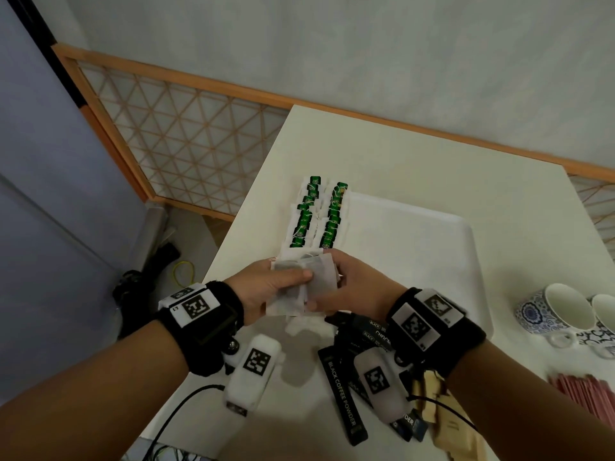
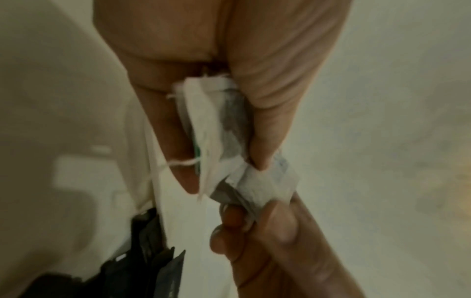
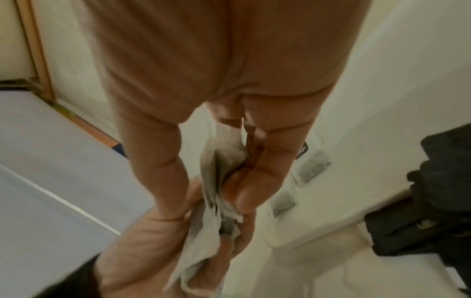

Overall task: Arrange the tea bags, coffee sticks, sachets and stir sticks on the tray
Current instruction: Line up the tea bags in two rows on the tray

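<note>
Item: tea bags [image 1: 301, 284], a small loose bundle, held between both hands above the near left corner of the tray [image 1: 466, 247]. My left hand [image 1: 266, 291] had its thumb laid across the top of the bundle and its fingers curled beneath, clamped on it; my right hand [image 1: 352, 284] pinched the right end of the same bundle, thumb over, fingers under. The left wrist view showed a string and a trace of green tag among the papers. Item: two rows of tea bags with green tags [image 1: 316, 214], overlapped, running near to far along the left edge of the tray, already laid. Item: black coffee sticks [image 1: 342, 394], heaped on the desk [image 1: 366, 141] near me, below the right wrist, not yet placed. Item: brown paper packets [image 1: 446, 424], near right of the sticks; sachets or stir sticks, I could not tell. Item: pink packets [image 1: 585, 390], near right edge of the desk. Item: patterned cups [image 1: 552, 311], right of the tray. Step in hand, by my judgement: sorting the held bundle to draw off one bag for the near end of the rows. The next move would call for separating a single bag without snagging strings, then laying it tag up, overlapping the nearest bag in line.
</note>
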